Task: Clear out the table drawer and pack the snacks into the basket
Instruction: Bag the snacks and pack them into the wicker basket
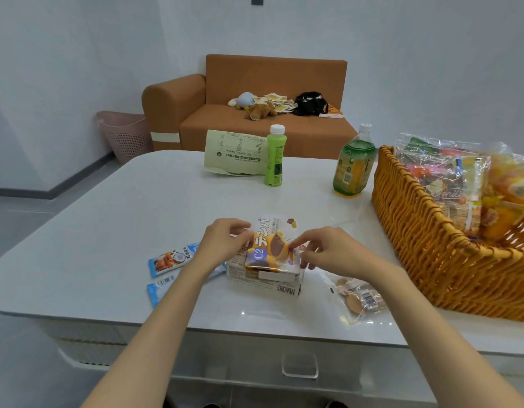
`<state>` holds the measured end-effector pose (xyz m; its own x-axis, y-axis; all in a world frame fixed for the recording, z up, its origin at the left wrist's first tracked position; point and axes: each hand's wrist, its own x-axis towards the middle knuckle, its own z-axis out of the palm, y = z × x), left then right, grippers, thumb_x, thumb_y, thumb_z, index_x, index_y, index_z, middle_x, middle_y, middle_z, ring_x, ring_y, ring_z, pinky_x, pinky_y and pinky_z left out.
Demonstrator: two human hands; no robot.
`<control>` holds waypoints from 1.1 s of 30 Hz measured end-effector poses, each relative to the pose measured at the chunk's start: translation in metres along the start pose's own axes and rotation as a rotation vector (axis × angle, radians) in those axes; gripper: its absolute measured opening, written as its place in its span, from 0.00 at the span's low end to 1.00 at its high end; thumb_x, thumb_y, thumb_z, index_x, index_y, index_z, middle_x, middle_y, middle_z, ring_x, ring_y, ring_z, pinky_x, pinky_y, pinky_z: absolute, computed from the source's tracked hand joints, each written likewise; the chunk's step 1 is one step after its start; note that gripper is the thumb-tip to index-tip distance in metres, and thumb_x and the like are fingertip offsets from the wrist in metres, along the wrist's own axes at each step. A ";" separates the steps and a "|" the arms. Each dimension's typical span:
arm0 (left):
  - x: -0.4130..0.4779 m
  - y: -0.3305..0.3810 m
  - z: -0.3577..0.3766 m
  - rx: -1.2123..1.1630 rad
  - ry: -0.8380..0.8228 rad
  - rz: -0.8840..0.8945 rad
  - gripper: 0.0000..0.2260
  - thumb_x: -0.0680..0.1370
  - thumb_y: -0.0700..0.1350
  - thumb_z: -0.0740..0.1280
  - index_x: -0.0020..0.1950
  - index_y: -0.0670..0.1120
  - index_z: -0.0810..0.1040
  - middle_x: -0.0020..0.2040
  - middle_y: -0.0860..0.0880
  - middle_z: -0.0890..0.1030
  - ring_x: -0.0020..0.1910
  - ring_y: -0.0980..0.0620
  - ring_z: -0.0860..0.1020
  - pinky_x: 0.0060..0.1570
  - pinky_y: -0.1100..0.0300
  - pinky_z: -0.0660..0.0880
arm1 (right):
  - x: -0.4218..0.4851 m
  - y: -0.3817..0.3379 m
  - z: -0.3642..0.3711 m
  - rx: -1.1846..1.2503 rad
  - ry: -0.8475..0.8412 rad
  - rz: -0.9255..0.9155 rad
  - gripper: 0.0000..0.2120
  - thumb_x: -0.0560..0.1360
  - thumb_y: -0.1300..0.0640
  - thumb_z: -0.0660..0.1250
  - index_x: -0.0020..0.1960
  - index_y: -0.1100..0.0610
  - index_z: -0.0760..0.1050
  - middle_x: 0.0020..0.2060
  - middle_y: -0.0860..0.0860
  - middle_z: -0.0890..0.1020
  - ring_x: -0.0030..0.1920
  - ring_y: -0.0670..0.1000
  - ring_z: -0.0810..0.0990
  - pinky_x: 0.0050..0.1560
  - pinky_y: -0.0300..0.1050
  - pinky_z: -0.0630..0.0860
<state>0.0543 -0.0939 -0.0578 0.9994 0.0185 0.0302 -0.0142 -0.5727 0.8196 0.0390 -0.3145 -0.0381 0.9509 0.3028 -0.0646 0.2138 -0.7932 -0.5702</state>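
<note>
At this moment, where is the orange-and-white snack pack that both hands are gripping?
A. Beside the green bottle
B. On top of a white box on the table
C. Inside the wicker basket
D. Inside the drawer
B: both the left hand and the right hand hold the snack pack over the white box, with the wicker basket off to the right.

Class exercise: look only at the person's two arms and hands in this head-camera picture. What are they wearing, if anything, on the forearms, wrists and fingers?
Both arms are bare as far as the picture shows: no sleeves reach the forearms. The left hand and right hand wear no gloves. No watch, bracelet or strap shows at either wrist, and no ring is visible on the fingers. The nails look short and plain.
</note>
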 end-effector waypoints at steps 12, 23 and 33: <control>-0.033 0.002 0.006 0.361 -0.429 0.013 0.57 0.65 0.66 0.72 0.76 0.56 0.33 0.79 0.51 0.43 0.78 0.47 0.39 0.76 0.44 0.45 | 0.038 0.009 0.023 0.297 0.040 0.050 0.36 0.76 0.54 0.67 0.78 0.48 0.51 0.77 0.50 0.56 0.75 0.51 0.58 0.70 0.47 0.61; -0.036 -0.008 0.016 0.141 -0.266 -0.002 0.60 0.58 0.63 0.79 0.79 0.52 0.44 0.74 0.52 0.65 0.71 0.51 0.67 0.69 0.49 0.67 | 0.019 0.015 0.022 0.289 0.279 0.175 0.39 0.68 0.44 0.75 0.73 0.54 0.65 0.67 0.55 0.68 0.63 0.53 0.72 0.56 0.41 0.71; -0.038 -0.008 -0.015 -0.035 -0.290 0.040 0.32 0.71 0.41 0.75 0.71 0.51 0.64 0.68 0.52 0.73 0.57 0.54 0.77 0.52 0.60 0.77 | -0.013 0.012 0.020 0.424 0.098 0.301 0.32 0.77 0.44 0.64 0.76 0.56 0.59 0.67 0.54 0.73 0.60 0.51 0.73 0.63 0.50 0.72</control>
<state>0.0162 -0.0782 -0.0571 0.9654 -0.2419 -0.0978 -0.0500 -0.5395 0.8405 0.0245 -0.3173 -0.0605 0.9772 0.0277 -0.2106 -0.1615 -0.5474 -0.8211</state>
